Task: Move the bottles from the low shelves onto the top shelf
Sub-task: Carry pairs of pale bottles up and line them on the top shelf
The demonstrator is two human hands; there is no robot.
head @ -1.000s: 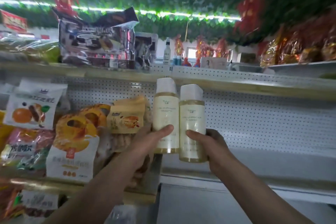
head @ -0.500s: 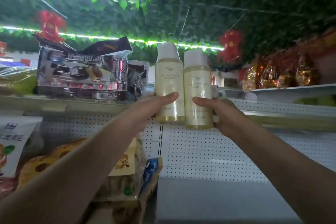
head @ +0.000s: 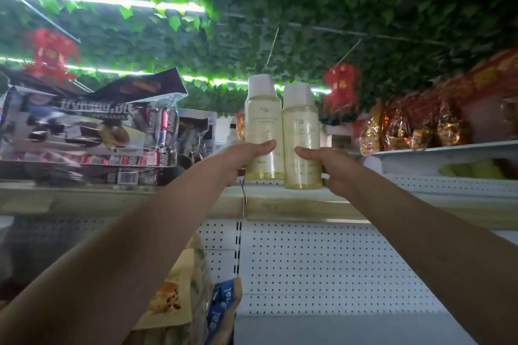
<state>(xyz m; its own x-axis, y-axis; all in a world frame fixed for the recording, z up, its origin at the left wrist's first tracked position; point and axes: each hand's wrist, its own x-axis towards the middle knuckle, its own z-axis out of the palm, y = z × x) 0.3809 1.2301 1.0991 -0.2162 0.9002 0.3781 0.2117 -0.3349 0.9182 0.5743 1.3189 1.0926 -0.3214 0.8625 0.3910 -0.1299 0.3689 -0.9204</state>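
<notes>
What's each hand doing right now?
Left hand: grips the left bottle.
Right hand: grips the right bottle.

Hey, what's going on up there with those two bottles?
A person is restocking a shop shelf. The left hand grips one pale yellow bottle and the right hand grips a second one, both upright and side by side, with white caps. They are held at the front edge of the top shelf, just right of a big snack pack. Whether their bases already rest on the shelf is hard to tell.
</notes>
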